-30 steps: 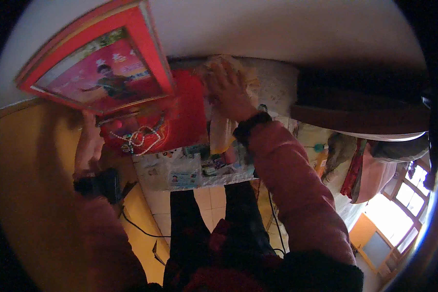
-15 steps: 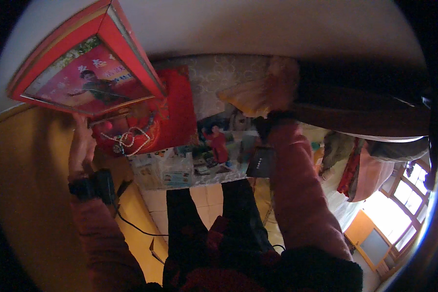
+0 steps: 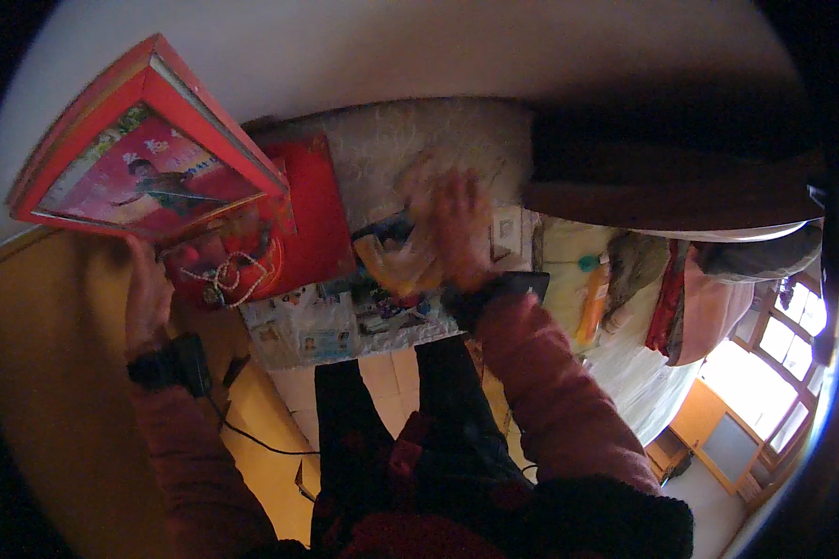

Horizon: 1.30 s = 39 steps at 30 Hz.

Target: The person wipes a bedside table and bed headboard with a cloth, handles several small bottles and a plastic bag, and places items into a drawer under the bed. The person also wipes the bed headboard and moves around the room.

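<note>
1. My left hand [image 3: 147, 296] props up the raised lid [image 3: 149, 158] of the red gift box [image 3: 280, 233]; my fingers press flat against the lid's lower edge from beneath, not wrapped around it.
2. The open box sits at the left of the bench [image 3: 410, 149], which is covered with a pale patterned cloth. A string of pale beads [image 3: 228, 279] lies in its red base, just under the lid.
3. My right hand [image 3: 443, 228] is blurred above the clutter in the middle of the bench, touching or holding something yellowish and crinkly [image 3: 391, 265]. I cannot tell whether these fingers are clamped on it or merely spread over it.
4. Printed papers and cards [image 3: 345, 317] lie along the near edge of the bench, just beside the box.
5. To do this well, I judge the lid should be kept tilted well back and steady, so the base remains open and the beads undisturbed.
6. I would also secure the crinkly piece firmly with my right fingers before lifting, without dragging the papers off the edge.
</note>
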### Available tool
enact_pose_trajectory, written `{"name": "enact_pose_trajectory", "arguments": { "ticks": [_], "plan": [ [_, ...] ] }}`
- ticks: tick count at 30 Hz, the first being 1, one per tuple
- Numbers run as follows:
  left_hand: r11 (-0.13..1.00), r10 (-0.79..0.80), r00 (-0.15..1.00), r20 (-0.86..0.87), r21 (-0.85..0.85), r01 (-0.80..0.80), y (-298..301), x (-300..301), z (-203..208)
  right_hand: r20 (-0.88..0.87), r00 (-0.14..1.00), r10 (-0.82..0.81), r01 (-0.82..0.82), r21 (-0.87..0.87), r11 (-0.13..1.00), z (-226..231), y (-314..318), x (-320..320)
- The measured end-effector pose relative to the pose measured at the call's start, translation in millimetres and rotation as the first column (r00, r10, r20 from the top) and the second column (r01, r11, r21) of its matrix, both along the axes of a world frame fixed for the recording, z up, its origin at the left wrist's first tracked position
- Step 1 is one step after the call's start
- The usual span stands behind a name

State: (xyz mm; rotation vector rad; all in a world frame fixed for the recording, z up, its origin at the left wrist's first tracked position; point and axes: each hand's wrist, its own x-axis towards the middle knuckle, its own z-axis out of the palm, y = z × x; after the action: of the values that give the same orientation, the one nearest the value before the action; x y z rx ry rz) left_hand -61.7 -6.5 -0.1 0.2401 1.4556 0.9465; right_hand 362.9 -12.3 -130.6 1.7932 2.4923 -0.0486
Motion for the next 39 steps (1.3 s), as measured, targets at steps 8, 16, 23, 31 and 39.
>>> {"name": "enact_pose_trajectory", "arguments": {
  "ticks": [8,16,23,31,39],
  "plan": [
    [0.988,-0.125,0.992,-0.003,0.092,0.125,-18.4,-18.2,-19.1,-0.063,0.992,-0.113,0.114,0.019,0.993,-17.3,71.2,-57.7],
    [0.995,-0.094,0.993,-0.077,0.039,0.097,-27.4,-40.4,-47.1,-0.317,0.948,0.03,-0.084,-0.16,0.984,29.0,-16.2,-32.5],
    [1.0,-0.004,1.0,0.011,-0.029,0.005,-27.1,-44.5,-38.2,-0.212,0.97,-0.12,0.131,0.042,0.99,-2.5,78.0,-20.4],
    [0.95,0.22,0.82,0.529,0.074,-0.303,-33.9,-35.6,-45.3,-0.321,0.9,0.295,-0.358,-0.156,0.921,43.6,-11.1,-52.8],
    [0.984,0.147,0.989,0.029,0.094,-0.149,-20.8,-3.1,-20.1,-0.22,0.973,-0.067,0.057,-0.051,0.997,29.6,27.8,-31.3]
  ]
}}
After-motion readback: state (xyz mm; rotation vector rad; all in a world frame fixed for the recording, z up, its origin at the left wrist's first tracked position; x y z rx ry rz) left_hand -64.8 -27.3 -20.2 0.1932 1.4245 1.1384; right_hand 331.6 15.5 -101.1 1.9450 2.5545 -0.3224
